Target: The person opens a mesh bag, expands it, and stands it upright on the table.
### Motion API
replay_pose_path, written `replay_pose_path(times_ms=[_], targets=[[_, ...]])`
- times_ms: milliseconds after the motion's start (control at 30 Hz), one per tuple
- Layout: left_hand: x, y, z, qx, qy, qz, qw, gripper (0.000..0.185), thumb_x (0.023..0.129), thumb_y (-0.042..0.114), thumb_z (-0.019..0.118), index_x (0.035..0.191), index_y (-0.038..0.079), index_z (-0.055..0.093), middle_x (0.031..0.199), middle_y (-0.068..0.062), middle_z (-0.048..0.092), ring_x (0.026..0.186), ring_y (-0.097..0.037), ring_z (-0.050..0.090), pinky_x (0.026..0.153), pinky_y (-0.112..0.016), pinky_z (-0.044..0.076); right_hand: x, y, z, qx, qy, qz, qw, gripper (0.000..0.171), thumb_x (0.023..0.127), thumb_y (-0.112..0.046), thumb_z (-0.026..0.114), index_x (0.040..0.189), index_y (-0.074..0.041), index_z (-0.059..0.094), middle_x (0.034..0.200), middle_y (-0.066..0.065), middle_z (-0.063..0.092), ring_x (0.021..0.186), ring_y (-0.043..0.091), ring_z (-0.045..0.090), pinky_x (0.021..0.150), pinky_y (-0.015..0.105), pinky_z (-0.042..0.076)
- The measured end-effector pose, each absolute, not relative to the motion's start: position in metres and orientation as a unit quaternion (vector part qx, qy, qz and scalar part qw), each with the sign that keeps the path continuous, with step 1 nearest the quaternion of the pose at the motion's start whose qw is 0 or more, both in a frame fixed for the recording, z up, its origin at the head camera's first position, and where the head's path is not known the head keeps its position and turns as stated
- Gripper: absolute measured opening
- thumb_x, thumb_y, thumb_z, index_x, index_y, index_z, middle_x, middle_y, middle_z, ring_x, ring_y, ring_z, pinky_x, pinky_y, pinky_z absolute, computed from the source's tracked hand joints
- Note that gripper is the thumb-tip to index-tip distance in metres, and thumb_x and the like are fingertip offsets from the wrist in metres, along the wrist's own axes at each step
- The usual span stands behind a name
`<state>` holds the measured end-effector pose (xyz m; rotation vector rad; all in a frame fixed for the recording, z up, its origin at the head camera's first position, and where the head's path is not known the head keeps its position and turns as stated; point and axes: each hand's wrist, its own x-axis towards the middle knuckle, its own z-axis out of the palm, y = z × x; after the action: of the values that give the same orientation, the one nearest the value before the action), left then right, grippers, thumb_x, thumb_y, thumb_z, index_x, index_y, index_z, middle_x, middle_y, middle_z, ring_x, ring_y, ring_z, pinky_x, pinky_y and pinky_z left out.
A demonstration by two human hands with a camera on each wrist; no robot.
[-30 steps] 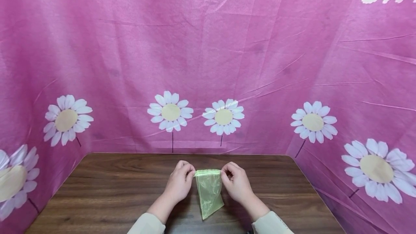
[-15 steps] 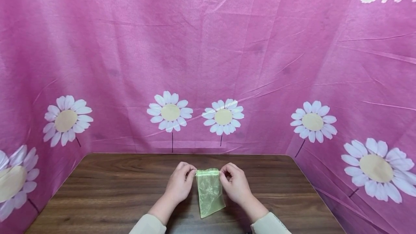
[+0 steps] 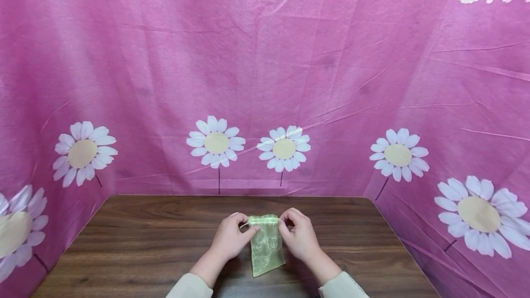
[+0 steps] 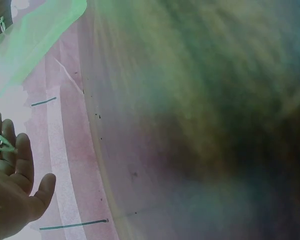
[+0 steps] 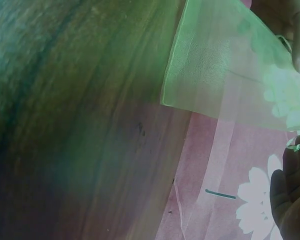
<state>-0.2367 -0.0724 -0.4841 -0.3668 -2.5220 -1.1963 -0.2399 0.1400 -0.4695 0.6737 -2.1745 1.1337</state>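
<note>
A small, sheer yellow-green drawstring pouch (image 3: 267,249) hangs mouth up between both hands, its lower edge slanting. At its top left corner, my left hand (image 3: 231,238) holds a loop of drawstring (image 4: 4,146) in its curled fingers. The left thumb is stretched out against the pouch just below the gathered band. My right hand (image 3: 301,237) pinches at the top right corner, thumb and forefinger meeting there. A bit of ribbon also shows at the right fingers (image 5: 290,170) in the right wrist view. The pouch looks flat and see-through.
The brown wood-grain table (image 3: 157,238) lies beneath the hands. A pink cloth backdrop (image 3: 265,77) printed with white daisies and lettering encloses the back and both sides.
The left thumb has come away from the forefinger and now reaches onto the pouch's front. A loop of drawstring shows at the left fingers. The pouch has swung slightly; the right hand barely shifts.
</note>
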Motion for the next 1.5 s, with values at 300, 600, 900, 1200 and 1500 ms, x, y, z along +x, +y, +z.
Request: replay_pose_path(times_ms=[300, 600, 900, 1200, 1500], targets=[[-0.236, -0.072, -0.482, -0.159, -0.852, -0.468, 0.170, 0.015, 0.084, 0.019, 0.072, 0.077, 0.016, 0.060, 0.077, 0.008, 0.054, 0.062, -0.002, 0.045, 0.056, -0.020, 0.040, -0.240, 0.146, -0.466, 0.246, -0.812, 0.460, 0.262, 0.017, 0.084, 0.003, 0.065, 0.080, -0.014, 0.063, 0.072, -0.006, 0.056, 0.063, 0.006, 0.052, 0.053, 0.022, 0.045], [-0.237, -0.073, -0.481, -0.167, -0.851, -0.465, 0.177, 0.013, 0.084, 0.014, 0.072, 0.077, 0.016, 0.061, 0.080, 0.008, 0.058, 0.064, -0.003, 0.047, 0.058, -0.020, 0.041, -0.247, 0.152, -0.463, 0.237, -0.829, 0.487, 0.139, 0.013, 0.090, -0.003, 0.062, 0.097, -0.013, 0.067, 0.079, -0.004, 0.058, 0.061, 0.007, 0.054, 0.056, 0.025, 0.048], [-0.237, -0.073, -0.480, -0.181, -0.844, -0.473, 0.175, 0.010, 0.084, 0.013, 0.071, 0.078, 0.016, 0.063, 0.081, 0.009, 0.058, 0.067, -0.003, 0.049, 0.061, -0.021, 0.043, -0.248, 0.149, -0.463, 0.241, -0.833, 0.483, 0.123, 0.010, 0.090, -0.006, 0.063, 0.092, -0.015, 0.067, 0.083, -0.005, 0.061, 0.069, 0.008, 0.055, 0.058, 0.025, 0.049], [-0.237, -0.073, -0.477, -0.159, -0.840, -0.492, 0.164, 0.011, 0.084, 0.018, 0.073, 0.087, 0.016, 0.063, 0.080, 0.010, 0.058, 0.068, -0.003, 0.052, 0.063, -0.021, 0.046, -0.235, 0.142, -0.446, 0.235, -0.839, 0.468, 0.147, 0.010, 0.086, 0.004, 0.063, 0.081, -0.005, 0.064, 0.077, 0.004, 0.060, 0.066, 0.012, 0.052, 0.056, 0.025, 0.046], [-0.234, -0.071, -0.472, -0.136, -0.841, -0.500, 0.155, 0.010, 0.085, 0.019, 0.072, 0.080, 0.021, 0.063, 0.066, 0.013, 0.053, 0.054, -0.002, 0.044, 0.052, -0.021, 0.041, -0.221, 0.138, -0.428, 0.239, -0.829, 0.472, 0.181, 0.015, 0.081, 0.011, 0.061, 0.076, -0.004, 0.062, 0.073, 0.005, 0.058, 0.064, 0.011, 0.051, 0.054, 0.022, 0.043]])
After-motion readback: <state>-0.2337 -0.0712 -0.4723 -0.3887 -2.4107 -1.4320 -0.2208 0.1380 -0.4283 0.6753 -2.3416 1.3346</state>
